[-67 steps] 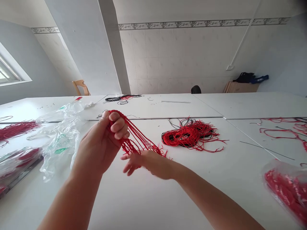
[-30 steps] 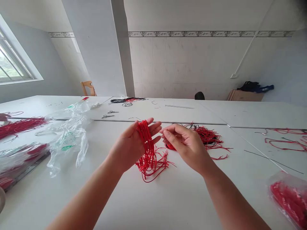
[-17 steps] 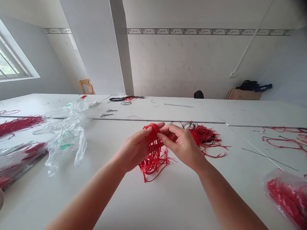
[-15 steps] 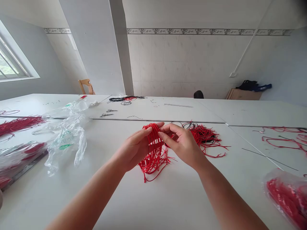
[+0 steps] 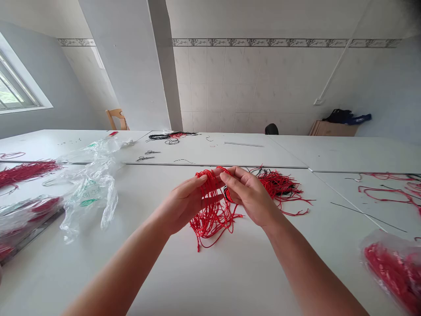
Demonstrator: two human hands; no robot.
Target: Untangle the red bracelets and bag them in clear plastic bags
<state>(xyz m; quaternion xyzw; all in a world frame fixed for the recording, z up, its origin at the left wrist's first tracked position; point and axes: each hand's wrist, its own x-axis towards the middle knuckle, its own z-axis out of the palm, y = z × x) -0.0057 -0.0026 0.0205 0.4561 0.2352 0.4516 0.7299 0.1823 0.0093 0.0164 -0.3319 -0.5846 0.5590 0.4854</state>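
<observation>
Several red braided cords [image 5: 210, 219] hang in a bundle over the fingers of my left hand [image 5: 179, 199], whose thumb presses on them from above. Their loose ends dangle over the table. My right hand [image 5: 251, 193] is closed, thumb against forefinger, on part of the red cords just right of the left fingertips. Red and black strands also show under the right palm; whether they are gripped there I cannot tell. Behind the right hand lies a pile of red and black cords [image 5: 281, 184].
Crumpled clear plastic bags [image 5: 94, 184] lie on the white table [image 5: 158, 276] at left, near red cord bundles [image 5: 29, 171]. Small scissors [image 5: 144, 158], black cords [image 5: 161, 137] and a thin strip [image 5: 243, 144] lie farther back. A bag of red cords [image 5: 391, 267] sits at right.
My right thumb and fingers have shifted slightly rightward and up, with some red cord drawn away from the left-hand bundle. Gaps between the hanging cords have changed; the left hand stays nearly still.
</observation>
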